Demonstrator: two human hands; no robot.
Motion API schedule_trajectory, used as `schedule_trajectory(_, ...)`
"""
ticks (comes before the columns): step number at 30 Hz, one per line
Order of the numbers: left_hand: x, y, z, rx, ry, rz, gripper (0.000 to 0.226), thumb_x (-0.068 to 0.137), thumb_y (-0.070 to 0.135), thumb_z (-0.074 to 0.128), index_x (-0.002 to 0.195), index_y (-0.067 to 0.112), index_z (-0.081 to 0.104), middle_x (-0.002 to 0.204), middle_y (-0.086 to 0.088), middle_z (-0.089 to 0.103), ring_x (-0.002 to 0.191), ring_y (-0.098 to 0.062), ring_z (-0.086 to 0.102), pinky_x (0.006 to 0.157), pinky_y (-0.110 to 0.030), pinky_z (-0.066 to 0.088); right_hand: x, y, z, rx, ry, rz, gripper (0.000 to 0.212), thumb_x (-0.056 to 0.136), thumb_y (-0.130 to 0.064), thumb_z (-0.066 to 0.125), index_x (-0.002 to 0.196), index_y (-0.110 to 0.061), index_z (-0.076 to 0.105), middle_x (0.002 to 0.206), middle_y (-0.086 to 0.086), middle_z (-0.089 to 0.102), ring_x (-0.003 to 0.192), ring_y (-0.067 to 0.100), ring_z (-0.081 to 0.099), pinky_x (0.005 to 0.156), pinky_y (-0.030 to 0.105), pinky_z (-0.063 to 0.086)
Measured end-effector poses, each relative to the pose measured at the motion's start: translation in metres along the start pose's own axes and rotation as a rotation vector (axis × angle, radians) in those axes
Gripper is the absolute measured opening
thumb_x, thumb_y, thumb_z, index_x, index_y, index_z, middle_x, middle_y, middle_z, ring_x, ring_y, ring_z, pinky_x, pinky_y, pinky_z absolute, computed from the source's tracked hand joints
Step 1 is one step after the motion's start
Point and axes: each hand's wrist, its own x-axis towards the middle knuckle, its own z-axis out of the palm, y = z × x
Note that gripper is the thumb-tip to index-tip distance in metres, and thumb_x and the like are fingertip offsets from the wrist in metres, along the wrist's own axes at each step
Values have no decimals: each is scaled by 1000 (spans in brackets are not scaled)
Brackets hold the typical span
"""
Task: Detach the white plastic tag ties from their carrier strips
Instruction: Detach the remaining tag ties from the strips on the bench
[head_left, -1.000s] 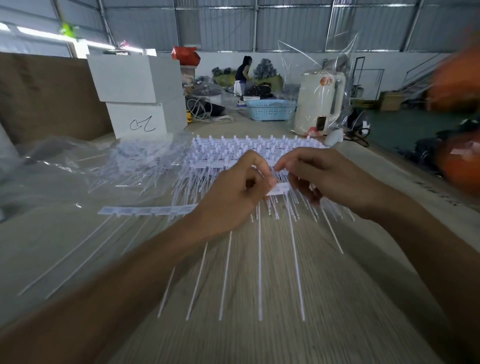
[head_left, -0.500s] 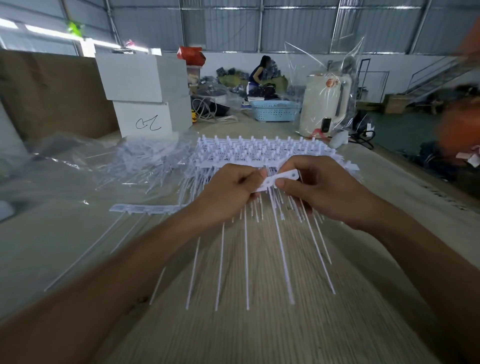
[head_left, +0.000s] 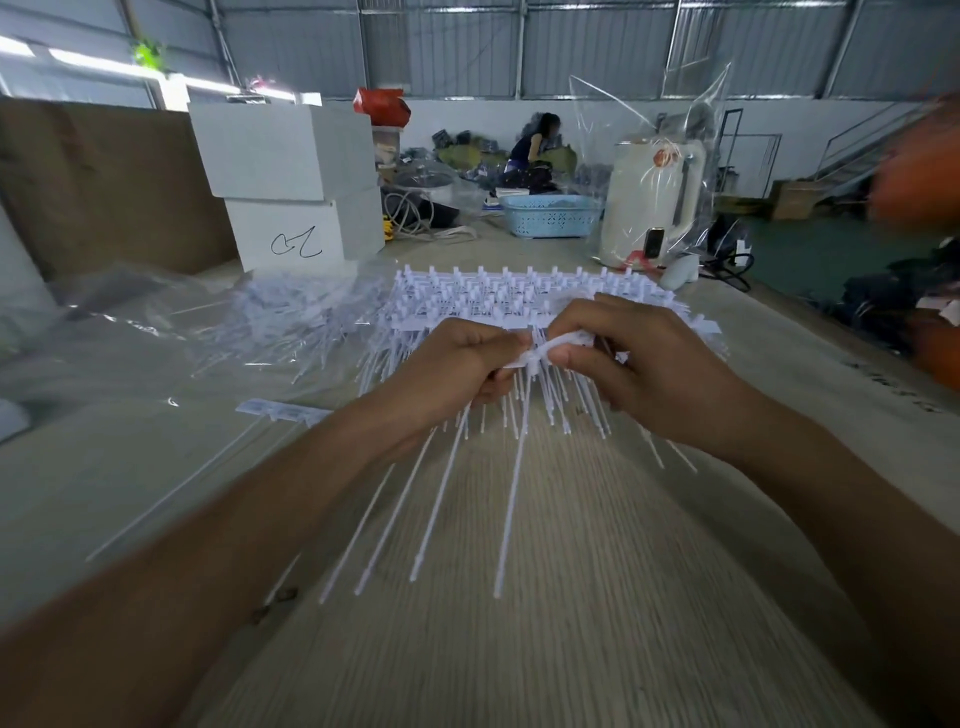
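Strip (head_left: 558, 347) now bent upward, both hands (head_left: 545, 364) pinching it, four ties (head_left: 436, 509) dangling

Carrier strip (head_left: 545, 351) mostly hidden inside both fists; orange object (head_left: 919, 171) (right edge) blurred, cropped.

Both forearms reaching in from near edge, converging mid-scene. Left hand (head_left: 457, 366) is curling, knuckles up, fingers + thumb pinching. Right hand (head_left: 631, 358) just beside it, thumb forward, also pinching; fingertips of both nearly touching.
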Motion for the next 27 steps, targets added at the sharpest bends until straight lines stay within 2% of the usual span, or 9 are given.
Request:
schedule_trajectory(4, -3, 1, 0, 109, 4, 46, 45, 103, 26, 54, 62, 9, 59, 46, 9, 41, 45, -8, 34, 54, -23, 31, -1, 4, 3, 98, 10, 142, 12, 95, -29, 65, 107, -27, 64, 74, -11, 55, 60, 10, 51, 58, 21, 38)
schedule_trajectory(8, -3, 0, 2, 186, 2, 61, 51, 102, 30, 54, 52, 22, 53, 48, 8, 42, 47, -12, 34, 58, -26, 30, -2, 9, 0, 184, -30, 210, 45, 93, -26, 69, 135, -32, 54, 60, -16, 46, 53, 5, 40, 53, 15, 31)
schedule_trajectory(11, -3, 0, 2, 206, 14, 62, 54, 103, 33, 54, 49, 24, 52, 48, 5, 41, 48, -15, 33, 58, -26, 29, -3, 10, -1, 392, -113, 296, 71, 92, -20, 71, 148, -41, 32, 59, -4, 46, 56, 9, 42, 56, 19, 38)
schedule_trajectory(13, -3, -1, 1, 192, 35, 72, 55, 103, 30, 54, 48, 23, 49, 48, 4, 39, 48, -16, 32, 60, -27, 29, -4, 11, -3, 418, -143, 384, 59, 92, -20, 71, 140, -35, 41, 64, -2, 59, 61, 11, 52, 60, 20, 43)
schedule_trajectory(15, -2, -2, 1, 196, 38, 91, 55, 103, 28, 54, 49, 21, 49, 47, 7, 37, 46, -13, 31, 58, -25, 29, -3, 11, -2, 353, -109, 368, 9, 97, -21, 64, 105, -22, 67, 63, -4, 65, 58, 12, 52, 58, 22, 41)
schedule_trajectory(17, -3, -2, 1, 214, 21, 100, 50, 104, 29, 52, 58, 9, 57, 46, 10, 37, 45, -10, 32, 54, -23, 30, -3, 11, 0, 333, -77, 352, 30, 101, -23, 57, 78, -11, 72, 60, -3, 65, 52, 10, 46, 53, 19, 38)
schedule_trajectory(20, -2, -3, 0, 149, 8, 84, 47, 103, 28, 53, 75, -9, 62, 47, 10, 40, 47, -9, 34, 54, -20, 32, -3, 12, -1, 375, -101, 359, 34, 103, -20, 52, 81, -9, 75, 57, 3, 63, 47, 8, 45, 49, 15, 37)
schedule_trajectory(25, -5, -1, 1, 69, -77, 65, 44, 102, 21, 55, 65, -3, 56, 51, 2, 40, 46, -7, 33, 50, -14, 33, -1, 20, 4, 161, -120, 313, 33, 102, -27, 54, 74, -26, 71, 48, -7, 48, 43, 3, 41, 50, 12, 33)
schedule_trajectory(27, -7, 1, 0, 55, -91, 65, 47, 100, 17, 57, 54, 10, 50, 50, 2, 33, 44, -8, 30, 51, -13, 34, 0, 25, 3, 74, -38, 348, 33, 103, -26, 52, 75, -29, 70, 52, -9, 50, 44, 2, 45, 51, 13, 35)
